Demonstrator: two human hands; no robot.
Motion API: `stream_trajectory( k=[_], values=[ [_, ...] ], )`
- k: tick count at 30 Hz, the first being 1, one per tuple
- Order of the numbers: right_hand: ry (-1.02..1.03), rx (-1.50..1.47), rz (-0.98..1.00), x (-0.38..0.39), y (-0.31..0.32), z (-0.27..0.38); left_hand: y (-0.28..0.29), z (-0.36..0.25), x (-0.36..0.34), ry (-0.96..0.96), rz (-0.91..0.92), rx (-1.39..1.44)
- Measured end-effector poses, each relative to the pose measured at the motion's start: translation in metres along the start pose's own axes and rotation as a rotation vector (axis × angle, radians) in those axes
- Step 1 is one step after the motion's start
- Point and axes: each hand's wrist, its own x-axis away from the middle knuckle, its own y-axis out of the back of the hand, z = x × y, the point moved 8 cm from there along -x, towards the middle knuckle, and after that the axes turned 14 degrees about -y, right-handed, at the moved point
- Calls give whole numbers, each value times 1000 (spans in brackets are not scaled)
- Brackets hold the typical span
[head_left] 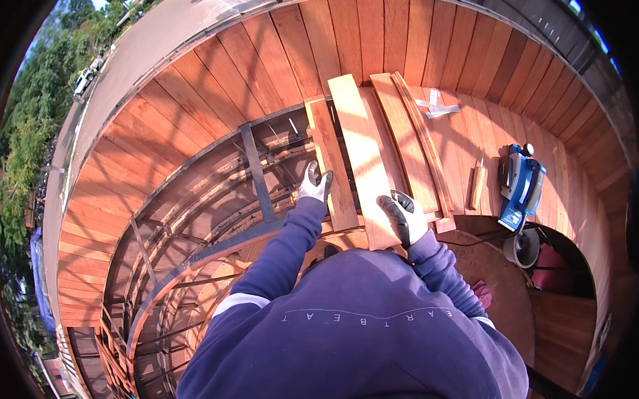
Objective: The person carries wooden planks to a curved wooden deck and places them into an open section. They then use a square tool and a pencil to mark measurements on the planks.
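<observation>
The pale wide plank lay just right of the narrow plank, its near end by the person's torso, with the right hand curled at its right edge (how tightly, I could not tell). The left hand was half open at the narrow plank's left edge, thumb and fingers curved apart. Both pieces looked stiff, fairly weighty and smooth-faced, probably best taken by both long edges near mid-length.
</observation>
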Motion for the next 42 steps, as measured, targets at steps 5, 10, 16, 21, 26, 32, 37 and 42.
stream_trajectory(
  k=[5,10,16,21,26,32,37,42],
  values=[
    [52,5,5,-41,-13,-20,-12,7,-3,45,135,38],
    [36,209,-69,-73,-10,-23,-15,-29,3,254,213,322],
    [59,529,-86,-76,-11,-10,-3,-34,-22,-267,407,-673],
    [76,588,-101,-79,-12,-16,-13,-47,-31,-409,643,-980],
    [376,817,-139,-76,-13,-15,-20,-39,-35,-406,721,-871],
    [706,917,-358,-21,-21,-2,-16,-35,-35,-348,731,-808],
    [-248,-246,-292,-5,-11,-61,-16,-35,-34,-364,724,-767],
    [-125,-344,-358,9,-15,-89,-17,-34,-33,-370,716,-722]
  ],
)
